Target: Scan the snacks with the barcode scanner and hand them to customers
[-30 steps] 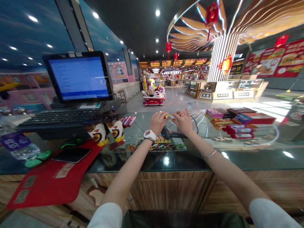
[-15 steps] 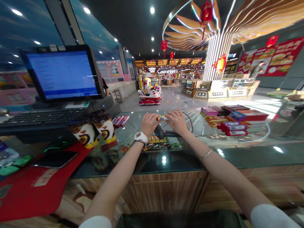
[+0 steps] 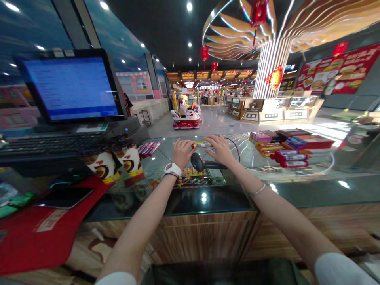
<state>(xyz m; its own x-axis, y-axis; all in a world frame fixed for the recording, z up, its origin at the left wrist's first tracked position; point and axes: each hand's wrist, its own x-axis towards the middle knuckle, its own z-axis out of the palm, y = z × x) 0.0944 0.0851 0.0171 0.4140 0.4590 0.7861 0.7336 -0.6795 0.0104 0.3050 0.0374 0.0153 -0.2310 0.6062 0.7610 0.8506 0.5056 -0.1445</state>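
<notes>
Basically, both hands are on one small item at the center of the frame: the left hand (image 3: 181, 153) pinches the left end of a yellow-and-red snack tube (image 3: 202, 145), and the right hand (image 3: 220, 149) has its fingers closed around the right end. Tube is roughly level, label side showing, text too small to read. Just below it in the frame is a black scanner (image 3: 204, 164), head toward the left hand, handle running right; its cable (image 3: 238, 150) loops beyond the right hand. White watch (image 3: 173, 169) on left wrist, bracelet (image 3: 258, 190) on right forearm. Glass-topped surface (image 3: 190, 202) spans the middle of the frame; colorful packets (image 3: 194, 177) at lower center, can't tell whether on or under the glass. Right side: pile of boxes and snack packs (image 3: 316, 141), with red tubes (image 3: 293, 163) at its near edge. Left of center: small red packs (image 3: 149, 149), then two cups (image 3: 130, 160) side by side. Far left: monitor (image 3: 71, 87) with blue screen, keyboard (image 3: 44, 145) below it, phone (image 3: 67, 197) on a red mat (image 3: 44, 247).
</notes>
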